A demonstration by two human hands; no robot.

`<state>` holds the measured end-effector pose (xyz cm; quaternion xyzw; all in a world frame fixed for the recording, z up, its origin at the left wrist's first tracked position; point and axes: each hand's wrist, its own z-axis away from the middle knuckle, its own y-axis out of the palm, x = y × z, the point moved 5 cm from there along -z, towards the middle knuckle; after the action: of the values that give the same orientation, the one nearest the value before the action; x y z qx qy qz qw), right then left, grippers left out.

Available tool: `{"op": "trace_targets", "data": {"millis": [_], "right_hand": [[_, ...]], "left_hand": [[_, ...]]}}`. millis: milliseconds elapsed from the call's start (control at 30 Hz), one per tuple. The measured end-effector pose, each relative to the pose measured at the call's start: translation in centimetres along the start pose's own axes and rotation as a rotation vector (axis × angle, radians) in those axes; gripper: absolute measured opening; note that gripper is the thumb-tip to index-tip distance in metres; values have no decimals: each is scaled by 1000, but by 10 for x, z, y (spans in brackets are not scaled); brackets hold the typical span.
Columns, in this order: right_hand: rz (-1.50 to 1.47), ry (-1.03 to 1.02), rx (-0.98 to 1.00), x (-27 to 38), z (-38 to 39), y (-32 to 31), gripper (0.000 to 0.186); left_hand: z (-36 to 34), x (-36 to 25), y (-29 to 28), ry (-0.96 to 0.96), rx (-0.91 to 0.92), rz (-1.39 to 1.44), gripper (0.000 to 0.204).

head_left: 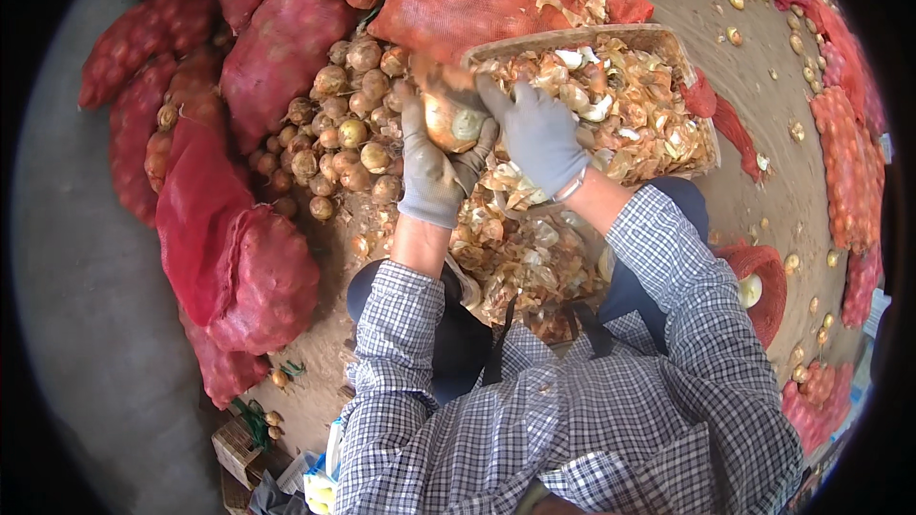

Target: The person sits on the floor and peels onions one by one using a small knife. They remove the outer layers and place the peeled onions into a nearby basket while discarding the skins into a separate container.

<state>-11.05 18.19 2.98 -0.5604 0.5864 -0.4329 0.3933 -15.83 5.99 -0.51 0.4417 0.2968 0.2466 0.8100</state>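
Note:
My left hand (427, 176), in a grey glove, is cupped around a large onion (452, 124) whose brown skin is partly off, with a pale patch showing. My right hand (546, 141), gloved too, is beside the onion's upper right, its fingers curled near it. A blurred brownish patch above the onion looks like skin in motion; what the right fingers pinch is hard to make out. Loose unpeeled onions (351, 133) are heaped just left of my left hand. A rectangular tub (658, 33) full of peelings and some pale onions stands beyond my right hand.
Red mesh sacks of onions (277, 48) line the left and back, with another sack row (844, 172) at far right. Peelings (525, 262) pile up between my knees. A limp red net (763, 286) lies right of me; a wooden crate (239, 443) stands at lower left.

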Motion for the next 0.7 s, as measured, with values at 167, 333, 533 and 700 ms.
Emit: {"op": "trace_targets", "data": {"millis": [167, 333, 533, 700], "right_hand": [[-1063, 530, 117, -48, -8, 44, 31], [-1507, 570, 59, -37, -3, 32, 29], [-1126, 122, -86, -34, -4, -6, 36], [-448, -84, 45, -17, 19, -14, 67]], "left_hand": [[9, 6, 10, 91, 11, -146, 60], [6, -12, 6, 107, 90, -62, 59], [7, -9, 9, 225, 110, -138, 71], [-4, -14, -3, 37, 93, 168, 75]]}}
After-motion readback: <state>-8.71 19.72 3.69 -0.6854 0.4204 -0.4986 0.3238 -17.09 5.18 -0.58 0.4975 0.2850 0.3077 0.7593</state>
